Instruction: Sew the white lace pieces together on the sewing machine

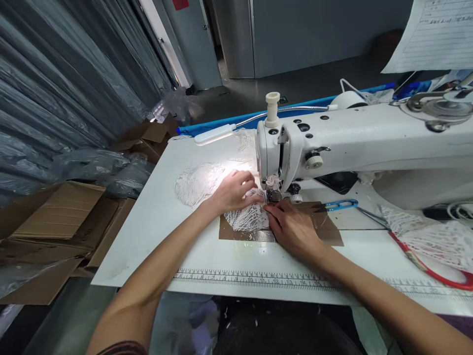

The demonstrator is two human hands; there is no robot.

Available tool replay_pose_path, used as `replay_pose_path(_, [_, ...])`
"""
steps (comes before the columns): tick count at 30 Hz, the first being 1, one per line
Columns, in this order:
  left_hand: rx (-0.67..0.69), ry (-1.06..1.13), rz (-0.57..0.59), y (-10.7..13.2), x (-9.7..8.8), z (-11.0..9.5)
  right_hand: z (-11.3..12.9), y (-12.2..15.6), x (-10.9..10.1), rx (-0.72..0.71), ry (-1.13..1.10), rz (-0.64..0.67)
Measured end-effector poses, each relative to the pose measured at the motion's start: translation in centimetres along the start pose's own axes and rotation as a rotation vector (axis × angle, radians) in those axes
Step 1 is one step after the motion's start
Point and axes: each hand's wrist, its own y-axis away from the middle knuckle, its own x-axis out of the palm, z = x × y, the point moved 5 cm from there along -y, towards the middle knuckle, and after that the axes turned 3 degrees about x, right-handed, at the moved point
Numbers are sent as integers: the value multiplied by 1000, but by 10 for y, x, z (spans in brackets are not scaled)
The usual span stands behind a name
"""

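Observation:
White lace fabric (249, 217) lies under the presser foot (274, 196) of a white sewing machine (354, 133). My left hand (236, 191) is closed, its fingers curled and gripping the lace just left of the foot. From the right, my right hand (293, 228) pinches the lace edge close in front of the foot, fingertips near those of the left. Where exactly the needle meets the cloth is hidden. More lace (199, 183) spreads out on the table behind my left wrist.
Blue thread snips (342, 204) lie right of the needle area on a brown sheet (328, 231). Farther right is a red-rimmed hoop (424, 264) by more white lace. A small lamp (214, 134) lights the lace. Cardboard boxes (59, 212) stand left of the table (148, 241).

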Motion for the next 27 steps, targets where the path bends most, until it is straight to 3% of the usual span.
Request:
replay_pose_path(3, [231, 49, 76, 29, 2, -28, -6, -3, -1, -43, -62, 27])
replay_pose_path(5, [301, 81, 98, 41, 6, -42, -8, -5, -3, -76, -100, 36])
replay_pose_path(11, [272, -61, 32, 36, 18, -53, -9, -7, -4, -97, -102, 39])
replay_pose_path(17, [213, -20, -19, 40, 18, -53, -10, -8, -6, -106, -171, 36])
replay_pose_path(22, [236, 5, -112, 43, 16, -55, -27, -14, -16, -60, -272, 60])
replay_pose_path(27, [338, -69, -234, 43, 13, -60, -33, -13, -19, -235, -84, 56])
